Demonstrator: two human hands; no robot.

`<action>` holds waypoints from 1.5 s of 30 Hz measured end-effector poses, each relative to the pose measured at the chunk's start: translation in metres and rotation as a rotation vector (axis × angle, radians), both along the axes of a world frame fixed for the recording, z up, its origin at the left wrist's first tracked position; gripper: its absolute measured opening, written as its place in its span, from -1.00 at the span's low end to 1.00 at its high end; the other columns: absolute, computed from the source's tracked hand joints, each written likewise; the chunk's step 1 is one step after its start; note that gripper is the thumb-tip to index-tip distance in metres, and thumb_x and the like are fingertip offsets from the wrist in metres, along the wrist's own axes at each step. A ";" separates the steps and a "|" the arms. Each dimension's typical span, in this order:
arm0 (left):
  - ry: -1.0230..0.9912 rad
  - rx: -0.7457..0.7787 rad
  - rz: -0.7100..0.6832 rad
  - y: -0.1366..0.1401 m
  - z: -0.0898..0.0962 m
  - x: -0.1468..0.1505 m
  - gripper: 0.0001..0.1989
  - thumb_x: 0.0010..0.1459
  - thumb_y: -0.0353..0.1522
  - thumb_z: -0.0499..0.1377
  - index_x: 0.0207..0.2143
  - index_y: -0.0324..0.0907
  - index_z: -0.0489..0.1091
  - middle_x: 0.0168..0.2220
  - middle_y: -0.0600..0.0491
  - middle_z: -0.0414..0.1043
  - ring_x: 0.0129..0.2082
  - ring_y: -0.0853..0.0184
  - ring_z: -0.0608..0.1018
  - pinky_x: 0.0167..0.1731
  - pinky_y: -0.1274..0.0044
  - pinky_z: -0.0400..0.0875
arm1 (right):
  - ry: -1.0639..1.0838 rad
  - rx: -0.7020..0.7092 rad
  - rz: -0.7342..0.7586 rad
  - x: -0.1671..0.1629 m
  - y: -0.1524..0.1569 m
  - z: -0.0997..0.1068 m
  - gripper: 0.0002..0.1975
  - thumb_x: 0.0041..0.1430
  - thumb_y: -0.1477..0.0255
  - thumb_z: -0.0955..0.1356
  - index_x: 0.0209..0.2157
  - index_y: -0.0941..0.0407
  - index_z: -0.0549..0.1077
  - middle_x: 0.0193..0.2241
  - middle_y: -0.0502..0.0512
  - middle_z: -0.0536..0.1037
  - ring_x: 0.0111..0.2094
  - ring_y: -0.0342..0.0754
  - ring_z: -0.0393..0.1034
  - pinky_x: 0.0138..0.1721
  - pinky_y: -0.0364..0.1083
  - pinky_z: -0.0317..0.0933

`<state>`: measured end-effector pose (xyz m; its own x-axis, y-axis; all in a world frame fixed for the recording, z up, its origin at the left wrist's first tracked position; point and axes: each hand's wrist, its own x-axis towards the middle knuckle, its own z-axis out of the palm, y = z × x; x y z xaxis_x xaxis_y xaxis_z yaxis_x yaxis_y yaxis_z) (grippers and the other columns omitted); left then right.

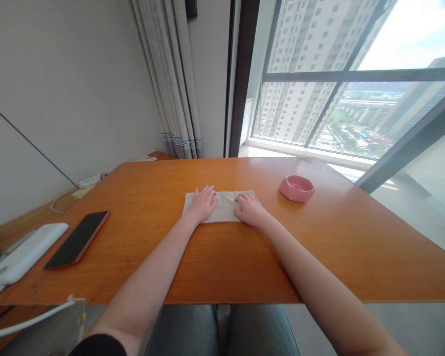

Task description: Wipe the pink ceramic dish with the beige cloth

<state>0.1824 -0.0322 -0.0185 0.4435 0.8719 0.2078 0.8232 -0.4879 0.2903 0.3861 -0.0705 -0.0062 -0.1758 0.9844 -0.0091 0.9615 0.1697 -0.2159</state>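
Note:
A white cloth (225, 207), a flat rectangle, lies on the wooden table (222, 267) in front of me. My left hand (203, 203) rests palm down on its left part with the fingers stretched out. On the right part lies my right hand (250, 210), also palm down, its fingers extended and slightly bent. Between the two hands the middle of the cloth shows. Neither hand grips anything. My palms hide the cloth beneath them.
A pink angular bowl (297, 188) stands to the right. On the left lie a dark phone (77, 240) and a white oblong device (27, 252). A power strip (91, 181) sits by the wall. A white cable (29, 321) crosses below the table's front edge.

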 end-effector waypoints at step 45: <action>-0.354 -0.013 -0.186 -0.023 -0.001 0.040 -0.87 -0.01 -0.46 0.08 -0.36 -0.13 0.35 -0.29 0.03 0.42 -0.23 0.26 0.45 -0.15 0.41 0.35 | 0.298 0.089 -0.109 0.003 0.019 -0.015 -0.33 -0.04 0.40 0.34 0.16 0.17 0.19 0.14 0.28 0.31 0.18 0.08 0.14 0.18 0.07 -0.04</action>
<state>0.2226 -0.0551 -0.0195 0.4968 0.7872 0.3652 0.5692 -0.6133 0.5476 0.3894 -0.0516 -0.0215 -0.0512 0.9922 0.1137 0.8720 0.0999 -0.4791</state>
